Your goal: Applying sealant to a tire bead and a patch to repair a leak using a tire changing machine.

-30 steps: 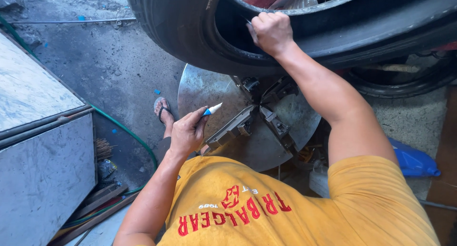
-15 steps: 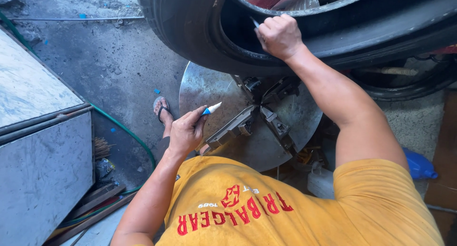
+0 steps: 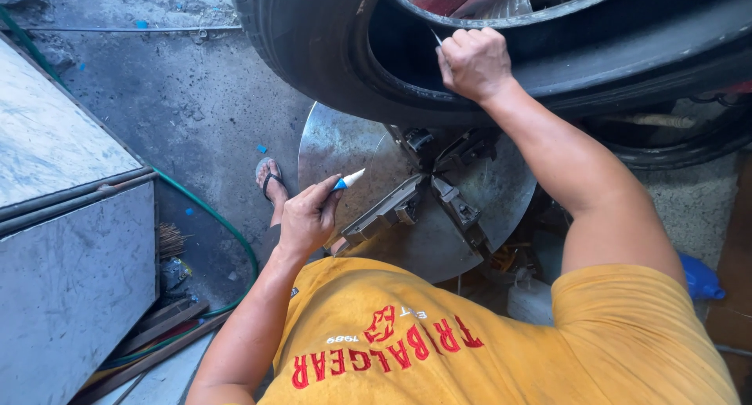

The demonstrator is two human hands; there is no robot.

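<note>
Tyre [image 3: 313, 37]: black, thick-walled, tilted over turntable [image 3: 345, 142].

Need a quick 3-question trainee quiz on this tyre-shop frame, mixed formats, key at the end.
1. True or false: the right hand is closed on the inner edge of the black tyre.
2. Multiple choice: what does the left hand hold? A) a hammer B) a white marker with a blue band C) a green hose
3. Short answer: what lies under the tyre, between the two arms?

Key
1. True. The fist grips the tyre's inner edge, with a thin tool tip showing above the fingers.
2. B. The marker's tip points up and to the right.
3. A round metal turntable with clamping jaws at its centre.
</note>
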